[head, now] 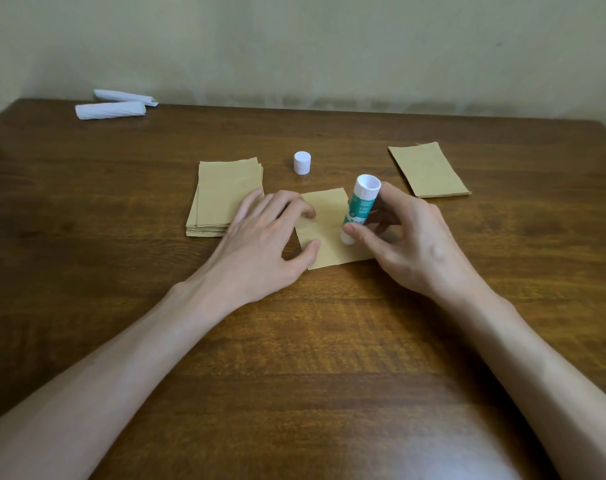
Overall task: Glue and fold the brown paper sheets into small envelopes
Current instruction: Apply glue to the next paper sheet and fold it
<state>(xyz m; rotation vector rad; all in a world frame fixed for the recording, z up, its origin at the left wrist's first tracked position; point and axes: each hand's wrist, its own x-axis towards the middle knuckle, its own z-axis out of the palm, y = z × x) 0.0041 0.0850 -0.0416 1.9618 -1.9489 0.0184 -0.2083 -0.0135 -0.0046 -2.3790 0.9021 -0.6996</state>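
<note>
On the desk (pixel 312 341), clamping glue stick (pixel 362 202) in right grip (pixel 412 244), resting its end on sheet (pixel 329 244) by the right long edge; pinning left edge under spread left grip (pixel 260 244).

A single brown rectangular paper sheet (pixel 329 233) lies flat near the middle of the brown wooden bench (pixel 294 341). Just to its left sits a stack of brown paper sheets (pixel 222 195). To its right and farther back, well apart, lies a smaller pile of brown paper pieces (pixel 429 169). A white round plastic cap (pixel 301 162) stands behind the single sheet, between stack and pile. The left hand (pixel 267 237) rests on the sheet's left part, its fingers (pixel 256 202) partly over the stack's near right corner. The right hand (pixel 408 237) holds a green-and-white cylindrical glue stick (pixel 360 206) tilted over the sheet's right part, lower end down on it. Two white folded paper bundles (pixel 111 109) lie at the bench's far left corner, one behind the other.
</note>
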